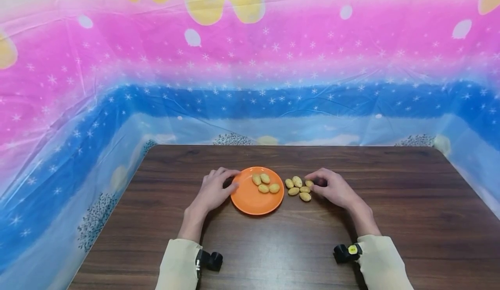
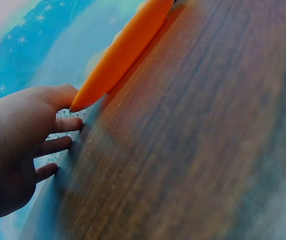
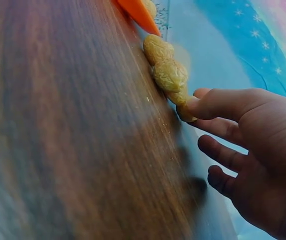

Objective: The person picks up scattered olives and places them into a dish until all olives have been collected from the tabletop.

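An orange plate (image 1: 250, 205) holds several small, wrinkled, yellow-brown oval pieces (image 1: 263, 189) that look like nuts or dried fruit. My left hand (image 1: 212, 190) grips the plate's left rim between thumb and index finger; in the left wrist view the thumb meets the plate's edge (image 2: 118, 60) and the other fingers spread toward the tabletop. Right of the plate lies a loose group of several more such pieces (image 1: 293, 191). At that group's right side my right hand (image 1: 336, 189) pinches one oval piece (image 3: 183, 114) between thumb and index finger, low at the table.
A dark wood-grain table (image 1: 281, 251) carries everything. Behind it hangs a pink and blue patterned cloth (image 1: 273, 99), which also runs along the sides. Each wrist wears a small black camera (image 1: 212, 260).
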